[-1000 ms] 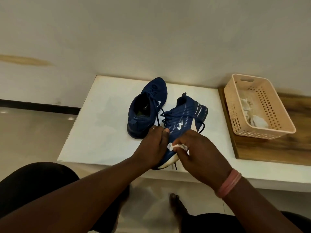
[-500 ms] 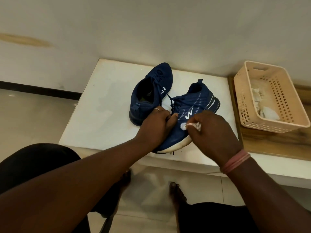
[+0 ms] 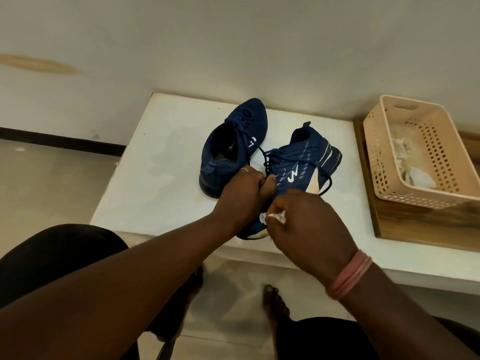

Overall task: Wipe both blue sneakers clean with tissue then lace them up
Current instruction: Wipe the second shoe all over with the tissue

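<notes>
Sneaker wiped on a white table by a pale wall

Left hand (image 3: 245,189) grips the near sneaker (image 3: 298,172); right hand (image 3: 309,224) pinches tissue (image 3: 272,217) against its toe, apparently. The far sneaker (image 3: 231,149) sits on the table (image 3: 155,178); basket (image 3: 420,152) right.

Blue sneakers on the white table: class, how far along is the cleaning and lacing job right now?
Done: nothing clearly finished, though crumpled tissues lie in the basket. In hand: the left hand grips the nearer sneaker while the right hand holds a tissue at its toe. Left: the far sneaker sits untouched, and loose lace ends trail on the table, so lacing remains.
</notes>
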